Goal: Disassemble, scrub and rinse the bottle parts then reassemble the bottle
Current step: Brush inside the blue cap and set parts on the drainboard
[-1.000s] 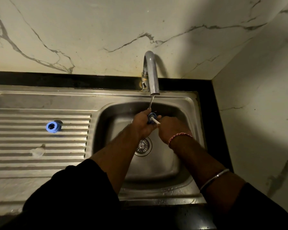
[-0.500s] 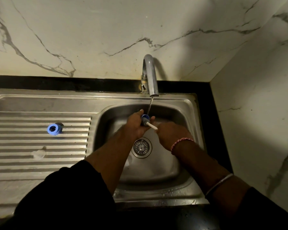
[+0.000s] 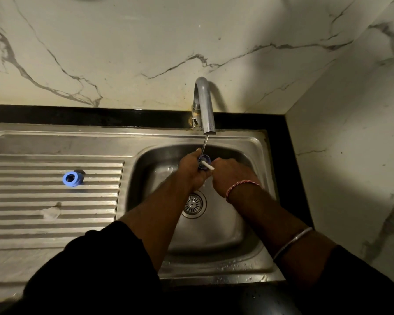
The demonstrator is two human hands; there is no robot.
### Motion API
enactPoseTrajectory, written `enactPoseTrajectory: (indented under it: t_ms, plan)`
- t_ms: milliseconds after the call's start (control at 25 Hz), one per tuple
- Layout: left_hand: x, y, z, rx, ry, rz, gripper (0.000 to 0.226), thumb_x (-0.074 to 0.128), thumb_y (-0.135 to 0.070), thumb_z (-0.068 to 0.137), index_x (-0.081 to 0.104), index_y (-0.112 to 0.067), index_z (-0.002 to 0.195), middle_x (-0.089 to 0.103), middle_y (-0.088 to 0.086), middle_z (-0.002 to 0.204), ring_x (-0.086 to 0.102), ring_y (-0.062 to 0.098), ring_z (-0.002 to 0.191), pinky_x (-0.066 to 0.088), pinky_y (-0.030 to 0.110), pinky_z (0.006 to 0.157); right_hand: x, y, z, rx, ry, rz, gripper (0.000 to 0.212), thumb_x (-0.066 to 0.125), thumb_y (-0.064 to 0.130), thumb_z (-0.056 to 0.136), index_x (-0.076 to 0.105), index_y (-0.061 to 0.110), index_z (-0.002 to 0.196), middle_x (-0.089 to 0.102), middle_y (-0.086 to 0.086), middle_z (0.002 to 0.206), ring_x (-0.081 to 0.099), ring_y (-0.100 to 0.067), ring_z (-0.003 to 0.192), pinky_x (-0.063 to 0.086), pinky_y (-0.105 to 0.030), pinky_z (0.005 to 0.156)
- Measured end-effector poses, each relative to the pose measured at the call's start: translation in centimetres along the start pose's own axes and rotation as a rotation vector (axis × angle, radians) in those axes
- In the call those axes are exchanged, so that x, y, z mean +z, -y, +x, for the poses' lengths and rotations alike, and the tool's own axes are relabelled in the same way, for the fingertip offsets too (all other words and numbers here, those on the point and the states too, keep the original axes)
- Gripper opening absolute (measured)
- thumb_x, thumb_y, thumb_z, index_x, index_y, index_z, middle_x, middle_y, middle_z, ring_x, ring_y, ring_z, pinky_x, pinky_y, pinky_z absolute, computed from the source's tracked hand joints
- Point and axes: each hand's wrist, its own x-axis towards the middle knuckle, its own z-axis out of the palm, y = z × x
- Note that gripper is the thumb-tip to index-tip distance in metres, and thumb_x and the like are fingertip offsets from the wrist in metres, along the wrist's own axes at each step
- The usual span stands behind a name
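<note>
While a thin stream falls from the tap [image 3: 204, 110], both hands meet under it, over the sink basin [image 3: 255, 155]. Left hand [image 3: 192, 169] grips a small blue bottle part [image 3: 204, 159], fingers curled round it, mouth turned up toward the water. Right hand [image 3: 231, 172] pinches a thin white stick [image 3: 208, 165], likely a straw or a narrow brush handle; cannot tell which. Its far end sits at or in the blue part. Hands close together, nearly touching.

Other pieces wait on the ribbed drainboard [image 3: 21, 201], well apart from the basin: a blue ring cap [image 3: 71, 178] with a dark piece just behind it, and nearer the person a clear, pale part [image 3: 51, 212], possibly a silicone valve or teat. Bottle body not in view.

Step in hand, by judgement: scrub and rinse, mid-task; reassembly not begun. Next move likely calls for turning the blue part under the stream to flush it, then setting it on the drainboard. Wet, small pieces: slipping toward the drain strainer [image 3: 193, 203] is the risk.
</note>
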Motion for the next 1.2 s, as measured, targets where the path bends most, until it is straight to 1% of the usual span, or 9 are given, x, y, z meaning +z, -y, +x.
enactPoseTrajectory:
  t_ms: [120,240,360,560,720,840,960,1080,1200]
  plan:
    - [-0.3,-0.9,0.1,-0.003,-0.003,-0.029,0.024,0.053,-0.026,0.106,0.052,-0.007,0.12,0.053,0.029,0.133,0.066,0.04,0.105,0.058,0.048,0.084,-0.2,0.0,-0.1,-0.008,0.037,-0.006,0.019,0.051,0.02,0.103,0.064,0.015,0.117,0.067,-0.005,0.097,0.065,-0.022,0.088,0.055,-0.036,0.08]
    - [-0.3,-0.7,0.0,0.015,-0.027,0.032,0.033,0.054,-0.026,0.106,0.051,-0.004,0.129,0.058,0.027,0.123,0.067,0.037,0.1,0.059,0.045,0.072,0.0,0.1,0.6,0.012,-0.023,-0.018,0.021,0.05,0.02,0.102,0.064,0.015,0.118,0.068,-0.004,0.101,0.066,-0.022,0.089,0.056,-0.037,0.081]
    - [-0.1,-0.6,0.0,0.04,-0.08,0.005,0.023,0.055,-0.024,0.105,0.053,-0.006,0.119,0.057,0.025,0.125,0.066,0.036,0.108,0.059,0.042,0.074,0.5,1.2,0.0,-0.04,0.029,-0.045,0.027,0.048,0.021,0.103,0.059,0.014,0.127,0.069,-0.007,0.104,0.066,-0.022,0.088,0.058,-0.039,0.081]
    - [-0.1,-0.2,-0.3,0.073,-0.108,0.101,0.028,0.056,-0.025,0.105,0.055,-0.006,0.125,0.062,0.02,0.108,0.069,0.03,0.089,0.061,0.037,0.058,0.0,0.5,0.6,-0.014,-0.003,-0.05,0.023,0.047,0.023,0.103,0.065,0.017,0.116,0.068,-0.004,0.095,0.064,-0.021,0.08,0.056,-0.037,0.077]
    - [0.1,-0.7,-0.3,0.104,-0.097,0.05,0.02,0.055,-0.028,0.105,0.053,-0.009,0.113,0.06,0.024,0.116,0.07,0.035,0.1,0.06,0.047,0.087,-0.1,0.5,0.2,-0.031,-0.019,-0.039,0.019,0.048,0.023,0.103,0.064,0.017,0.112,0.063,-0.002,0.089,0.063,-0.022,0.08,0.054,-0.037,0.076]
    - [0.2,-0.7,-0.3,0.075,-0.078,0.054,0.024,0.056,-0.026,0.105,0.053,-0.006,0.118,0.06,0.024,0.114,0.069,0.036,0.094,0.059,0.044,0.073,0.1,0.8,-0.1,-0.033,-0.036,-0.066,0.022,0.047,0.023,0.102,0.062,0.016,0.118,0.068,-0.003,0.094,0.066,-0.023,0.082,0.056,-0.037,0.074]
    - [-0.1,-0.6,-0.6,0.043,-0.054,0.051,0.021,0.055,-0.027,0.105,0.054,-0.008,0.115,0.056,0.028,0.122,0.068,0.039,0.103,0.061,0.044,0.072,0.1,0.3,-0.3,-0.024,0.001,-0.055,0.019,0.049,0.024,0.103,0.064,0.016,0.11,0.06,0.0,0.085,0.061,-0.02,0.076,0.055,-0.036,0.075]
    - [-0.1,0.0,-0.7,0.026,-0.047,0.118,0.035,0.054,-0.028,0.106,0.053,-0.003,0.13,0.06,0.025,0.119,0.068,0.034,0.094,0.062,0.039,0.057,-0.4,-0.2,-0.3,0.006,-0.052,-0.083,0.019,0.05,0.025,0.102,0.065,0.017,0.109,0.067,-0.004,0.094,0.066,-0.023,0.084,0.055,-0.038,0.078]
    - [0.1,-0.3,-0.6,0.025,-0.062,0.095,0.035,0.054,-0.031,0.106,0.05,-0.006,0.129,0.057,0.026,0.126,0.068,0.037,0.101,0.061,0.043,0.071,0.1,-0.1,-0.7,-0.034,-0.029,-0.08,0.021,0.047,0.025,0.104,0.065,0.017,0.111,0.066,-0.002,0.091,0.063,-0.02,0.078,0.05,-0.033,0.07]
